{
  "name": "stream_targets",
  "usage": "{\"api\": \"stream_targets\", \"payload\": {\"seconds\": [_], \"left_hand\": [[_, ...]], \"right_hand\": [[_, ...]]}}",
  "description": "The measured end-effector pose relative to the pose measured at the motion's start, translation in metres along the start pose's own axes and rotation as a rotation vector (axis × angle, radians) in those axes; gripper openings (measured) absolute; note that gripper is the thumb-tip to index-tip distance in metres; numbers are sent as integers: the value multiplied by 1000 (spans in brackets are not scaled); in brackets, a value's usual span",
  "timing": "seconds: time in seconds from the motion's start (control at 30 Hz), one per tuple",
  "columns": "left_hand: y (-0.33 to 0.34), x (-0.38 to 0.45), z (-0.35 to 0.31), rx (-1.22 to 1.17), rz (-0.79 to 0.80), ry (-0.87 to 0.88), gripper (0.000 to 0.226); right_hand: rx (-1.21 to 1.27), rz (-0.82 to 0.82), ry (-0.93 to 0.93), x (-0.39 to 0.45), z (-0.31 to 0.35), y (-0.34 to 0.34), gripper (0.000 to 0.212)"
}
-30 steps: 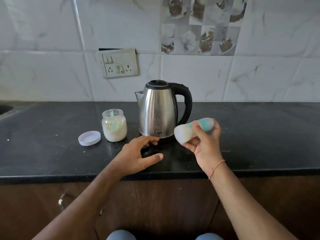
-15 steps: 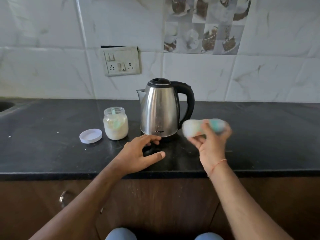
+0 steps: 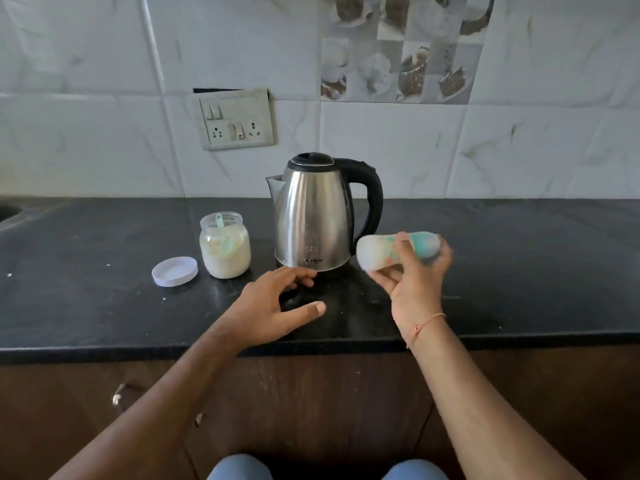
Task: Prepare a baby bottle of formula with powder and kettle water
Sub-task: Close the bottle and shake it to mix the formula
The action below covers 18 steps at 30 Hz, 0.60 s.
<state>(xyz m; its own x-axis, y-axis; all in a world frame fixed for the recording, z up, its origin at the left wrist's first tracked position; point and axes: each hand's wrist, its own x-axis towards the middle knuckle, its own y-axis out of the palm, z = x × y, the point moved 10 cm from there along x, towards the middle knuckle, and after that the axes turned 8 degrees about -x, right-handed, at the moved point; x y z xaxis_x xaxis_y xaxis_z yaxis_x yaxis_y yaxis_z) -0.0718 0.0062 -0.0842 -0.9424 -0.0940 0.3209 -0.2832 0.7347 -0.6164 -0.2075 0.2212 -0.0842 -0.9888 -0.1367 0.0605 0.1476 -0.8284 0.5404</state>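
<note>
Two bare hands showed in the head view, the only one given. The right hand (image 3: 414, 271) was curled round a milky translucent baby bottle with a teal cap end (image 3: 394, 251), held on its side above the black stone counter (image 3: 86, 299), just at three o'clock of the brushed-steel electric kettle with black lid and handle (image 3: 317, 216). The bottle was blurred, and I could not tell whether its top was sealed. The left hand (image 3: 273, 306) rested on the counter at six o'clock of the kettle, fingers loosely spread, gripping nothing.

At nine o'clock of the kettle stood the small clear jar of pale formula powder (image 3: 224, 245), uncovered, with a teal scoop (image 3: 221, 226) sticking out of it. Its round white lid (image 3: 175, 271) lay flat just at eight o'clock of the jar. A grey wall switch-and-socket plate (image 3: 237, 119) sat on the tiles at eleven o'clock.

Judging by the sideways hold, mixing looked to be under way. If the cap were loose, formula could leak or spray onto the counter. A wide swing so near the kettle could knock it, and the open jar could catch splashes.
</note>
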Motion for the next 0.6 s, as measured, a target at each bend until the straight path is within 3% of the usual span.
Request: {"api": "stream_targets", "payload": {"seconds": [0.07,0.13,0.2,0.23,0.3,0.33,0.43,0.47,0.53,0.6], "left_hand": [[0,0,-1,17,7,2,74],[-1,1,0,6,5,4,75],[0,0,0,-8,2,12,76],[0,-1,-1,-4,-1,18,78],[0,-1,0,5,2,16,78],[0,0,1,3,5,14,78],[1,2,3,-20,15,12,77],[1,1,2,-17,12,17,76],[1,0,0,7,9,26,77],[1,2,1,19,19,24,77]], "right_hand": [[-86,187,121,-7,-16,20,66],[-81,85,19,-4,-5,13,69],[102,-95,-36,1,1,-12,71],[84,-71,-17,1,1,-8,71],[-76,145,67,-8,-10,20,68],[-122,153,76,-7,-14,22,67],[81,-92,-45,-2,0,-6,67],[103,-105,-37,-1,0,-8,66],[-65,101,22,-8,-6,18,64],[-109,123,50,-9,-14,22,64]]}}
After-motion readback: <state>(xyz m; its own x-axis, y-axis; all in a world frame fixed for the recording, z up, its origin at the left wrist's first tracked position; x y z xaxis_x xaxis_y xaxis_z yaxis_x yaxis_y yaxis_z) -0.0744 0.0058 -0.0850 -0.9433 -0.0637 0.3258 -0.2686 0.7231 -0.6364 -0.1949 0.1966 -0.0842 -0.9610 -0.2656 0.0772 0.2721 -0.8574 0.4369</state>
